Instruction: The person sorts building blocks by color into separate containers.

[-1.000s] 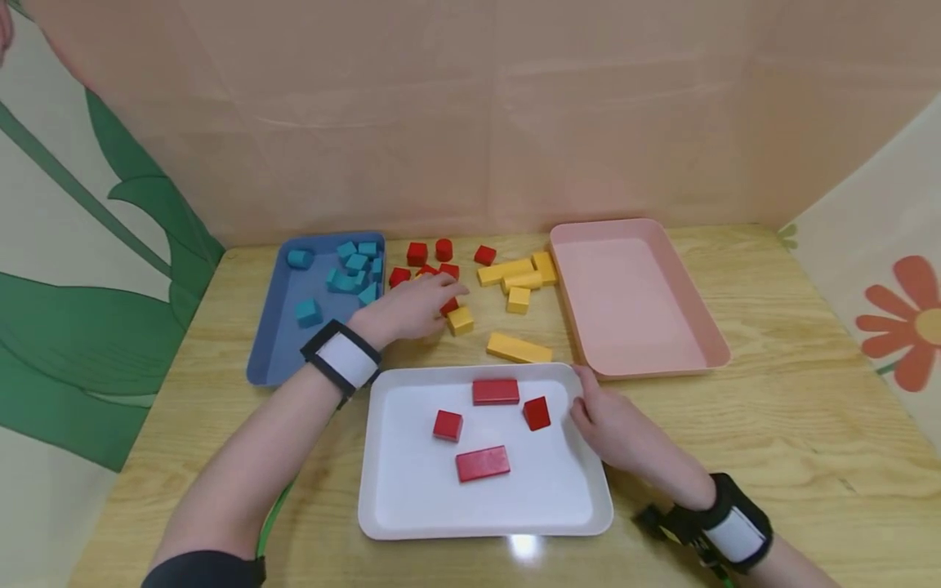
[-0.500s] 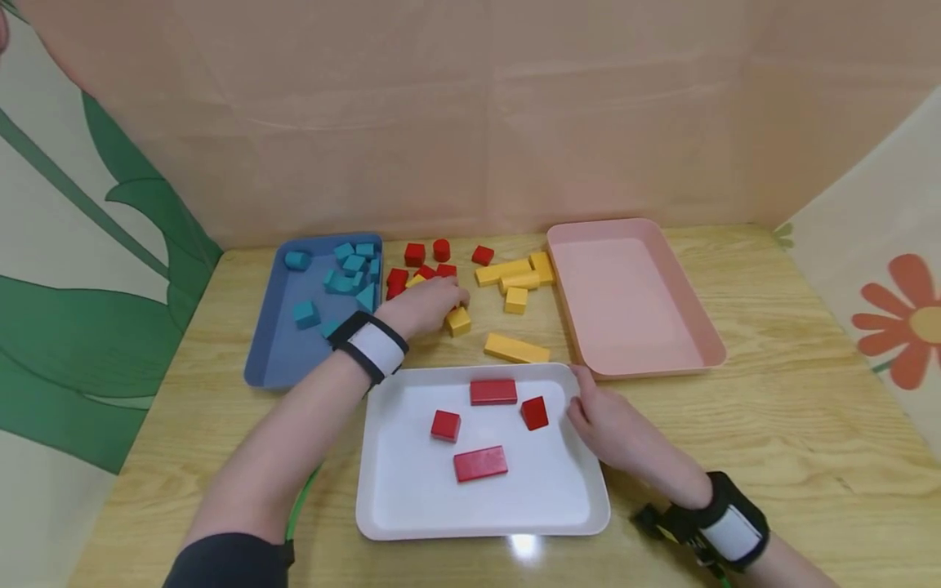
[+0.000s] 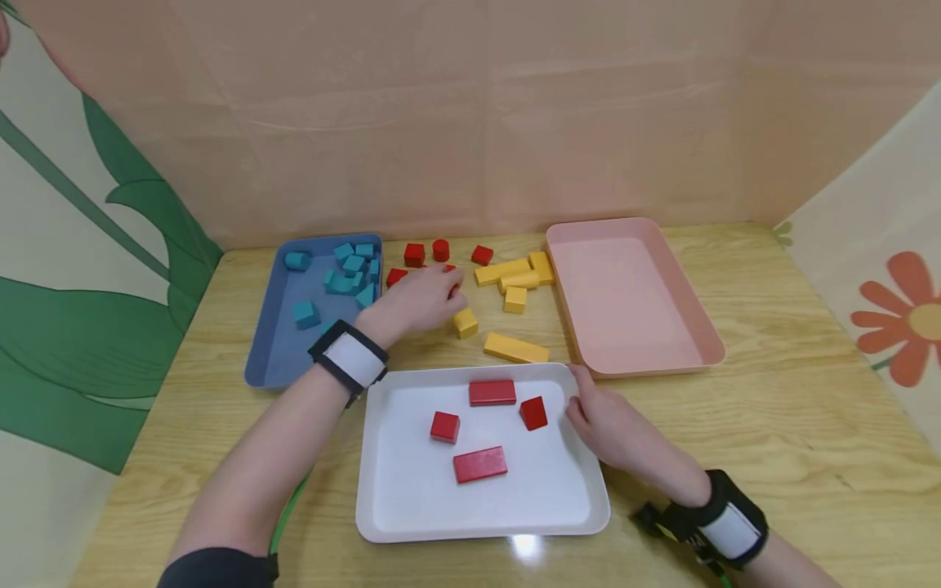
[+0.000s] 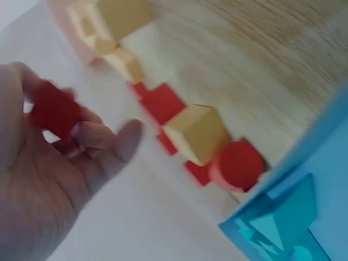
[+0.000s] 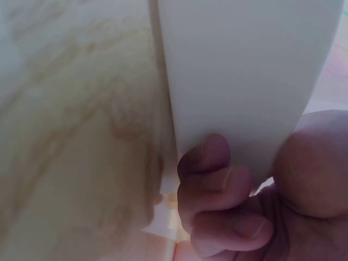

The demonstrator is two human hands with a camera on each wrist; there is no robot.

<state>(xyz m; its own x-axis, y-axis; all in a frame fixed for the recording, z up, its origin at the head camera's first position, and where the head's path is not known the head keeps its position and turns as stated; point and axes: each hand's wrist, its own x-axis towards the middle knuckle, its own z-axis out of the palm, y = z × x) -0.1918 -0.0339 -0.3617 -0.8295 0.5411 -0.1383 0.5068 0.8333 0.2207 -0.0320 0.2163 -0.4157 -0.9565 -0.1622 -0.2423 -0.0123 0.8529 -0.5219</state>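
Observation:
My left hand (image 3: pixel 419 300) is over the loose blocks between the blue and pink trays. In the left wrist view, a red block (image 4: pixel 54 110) sits within its curled fingers, partly hidden by them. A yellow block (image 3: pixel 466 323) lies just beside that hand. At the upper right corner of the white tray (image 3: pixel 382 506), my right hand (image 3: pixel 606 420) grips the rim. The right wrist view has its fingers (image 5: pixel 215 187) bent against the tray's side, thumb over the edge. Inside the white tray lie several red blocks, among them a long one (image 3: pixel 480 465).
A blue tray (image 3: pixel 259 359) with several blue blocks stands at left. To the right is a pink tray (image 3: pixel 632 302). Several yellow blocks (image 3: pixel 516 349) lie left of it, and more red blocks (image 3: pixel 415 255) are near the back wall.
My left hand shifted right, then back left and slightly up among the blocks. The yellow block beside it moved a little to the right. The right hand stays on the tray's corner.

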